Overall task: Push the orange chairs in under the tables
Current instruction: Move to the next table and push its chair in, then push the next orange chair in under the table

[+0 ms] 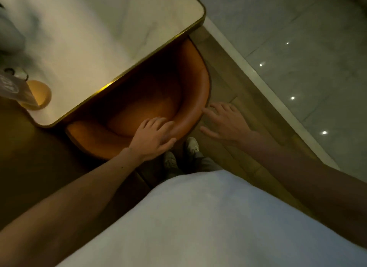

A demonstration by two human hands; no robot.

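An orange chair (pixel 155 91) with a curved backrest stands partly under a white marble table (pixel 95 34) with a gold rim. Most of its seat lies below the tabletop; the rounded back sticks out toward me. My left hand (pixel 153 137) rests on the top of the backrest, fingers spread and fairly straight. My right hand (pixel 224 123) hovers just right of the backrest with fingers spread, fingertips near the rim; whether they touch it is unclear.
A small glowing lamp (pixel 39 95) and a card stand (pixel 12 87) sit on the table's near left corner. My feet (pixel 182 153) stand on the wooden floor (pixel 228 77) behind the chair. A pale border strip (pixel 258 81) separates it from grey tiles (pixel 297 38) on the right.
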